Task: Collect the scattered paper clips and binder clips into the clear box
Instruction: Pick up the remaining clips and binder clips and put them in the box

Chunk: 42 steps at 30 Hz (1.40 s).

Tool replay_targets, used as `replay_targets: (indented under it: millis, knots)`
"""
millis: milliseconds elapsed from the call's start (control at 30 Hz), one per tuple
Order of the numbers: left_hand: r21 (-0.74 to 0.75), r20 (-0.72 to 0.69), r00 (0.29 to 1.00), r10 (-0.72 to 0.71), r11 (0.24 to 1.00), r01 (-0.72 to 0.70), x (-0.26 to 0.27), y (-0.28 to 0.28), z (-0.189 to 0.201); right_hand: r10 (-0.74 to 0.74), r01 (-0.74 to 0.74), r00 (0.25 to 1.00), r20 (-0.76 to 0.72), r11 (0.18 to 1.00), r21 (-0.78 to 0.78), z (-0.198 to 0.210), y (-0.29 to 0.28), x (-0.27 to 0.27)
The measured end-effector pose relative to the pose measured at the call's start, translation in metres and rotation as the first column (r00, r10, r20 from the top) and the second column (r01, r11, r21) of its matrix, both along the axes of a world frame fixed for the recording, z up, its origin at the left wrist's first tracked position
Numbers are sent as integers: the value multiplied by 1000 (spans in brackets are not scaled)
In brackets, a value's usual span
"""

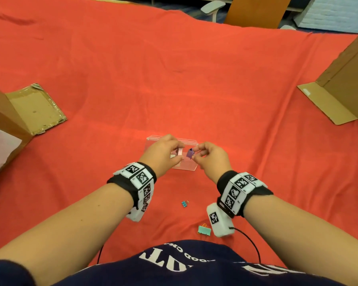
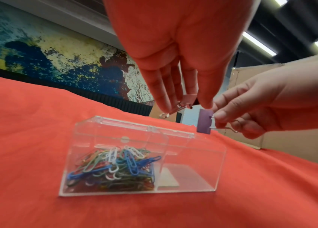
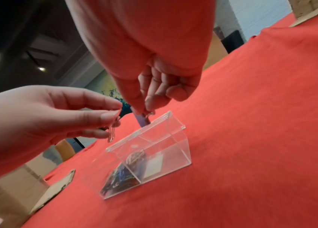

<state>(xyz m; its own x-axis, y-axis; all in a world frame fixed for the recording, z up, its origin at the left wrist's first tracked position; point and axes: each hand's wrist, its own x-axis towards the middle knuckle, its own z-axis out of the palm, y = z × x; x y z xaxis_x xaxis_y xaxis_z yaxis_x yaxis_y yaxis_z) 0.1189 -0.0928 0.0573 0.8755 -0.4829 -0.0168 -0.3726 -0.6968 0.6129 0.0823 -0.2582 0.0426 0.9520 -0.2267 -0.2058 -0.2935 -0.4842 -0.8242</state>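
Note:
The clear box (image 1: 187,167) stands open on the red cloth (image 1: 174,79), its lid tipped back. Its left compartment (image 2: 113,166) holds several coloured paper clips; the right compartment (image 2: 193,169) has only a white label. Above the box my right hand (image 1: 194,154) pinches a purple binder clip (image 1: 190,153) by its wire handles (image 2: 232,126). My left hand (image 1: 179,153) pinches a pale pink binder clip (image 1: 180,151) whose silver handles (image 2: 173,108) hang over the box. A small blue binder clip (image 1: 185,203) and a teal one (image 1: 204,230) lie on the cloth near my body.
Cardboard boxes with open flaps stand at the left (image 1: 29,108) and at the right (image 1: 339,89) of the cloth. An orange chair (image 1: 256,11) is beyond the far edge. A black cable (image 1: 254,246) trails from my right wrist.

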Motion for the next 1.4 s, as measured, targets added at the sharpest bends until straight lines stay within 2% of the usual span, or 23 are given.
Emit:
replay_targets:
  millis: [167, 267, 400, 500, 567, 667, 800, 867, 1167, 1267, 1333, 1400]
  knots:
    - [143, -35, 998, -53, 988, 58, 3, -13, -9, -7, 4, 998, -62, 998, -57, -7, 2, 5]
    - [203, -29, 998, -57, 977, 62, 0, -11, -14, 56, -59, 997, -50, 996, -63, -6, 1, -1]
    - [247, 104, 989, -102, 966, 74, -19, -10, -16, 218, -207, 976, 4, 933, -294, -4, -6, -17]
    - [311, 58, 984, -170, 939, 144, -41, -8, -24, 318, -307, 948, -32, 878, -368, -6, -15, -36]
    - [369, -18, 968, -251, 898, 240, -54, -5, -33, 444, -480, 877, -182, 820, -312, -5, -19, -52]
    - [406, -135, 938, -319, 846, 346, -71, -4, -45, 607, -725, 667, -431, 663, -189, -4, -19, -78]
    - [388, -211, 922, -326, 837, 385, -82, -7, -53, 656, -871, 478, -585, 441, -217, -16, -13, -109]
    - [393, -225, 915, -333, 829, 399, -83, -7, -54, 665, -896, 440, -604, 366, -249, -21, -9, -117]
    - [276, -257, 929, -265, 902, 333, -88, 4, -54, 659, -842, 539, -525, 444, -306, -20, -10, -120]
    - [191, -220, 947, -234, 942, 277, -82, 6, -45, 605, -727, 684, -407, 610, -315, -15, -12, -106]
    - [133, -162, 966, -200, 966, 222, -71, 5, -36, 533, -606, 794, -294, 735, -303, -13, -14, -90]
    - [82, -109, 982, -156, 983, 166, -57, 1, -24, 448, -485, 874, -188, 828, -283, -9, -15, -72]
